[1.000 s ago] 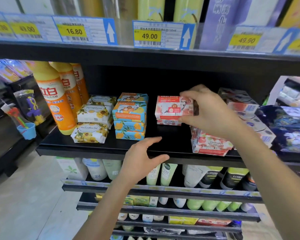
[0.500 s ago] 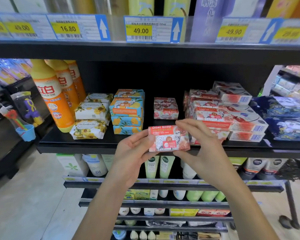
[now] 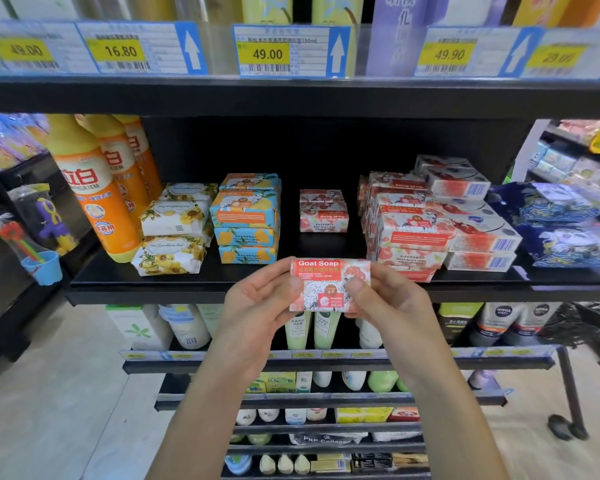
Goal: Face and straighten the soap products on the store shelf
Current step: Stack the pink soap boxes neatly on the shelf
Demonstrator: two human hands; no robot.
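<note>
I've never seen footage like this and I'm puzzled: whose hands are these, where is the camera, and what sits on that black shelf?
No machine here: a person's bare hands, filmed by a camera worn on their head, looking forward and down. The left hand and right hand hold one red-and-white Goat Soap box in front of the black shelf. On the shelf stand orange detergent bottles, yellow-flowered soap bars, blue soap boxes, a small stack of Goat Soap boxes and an untidy red pile.
</note>
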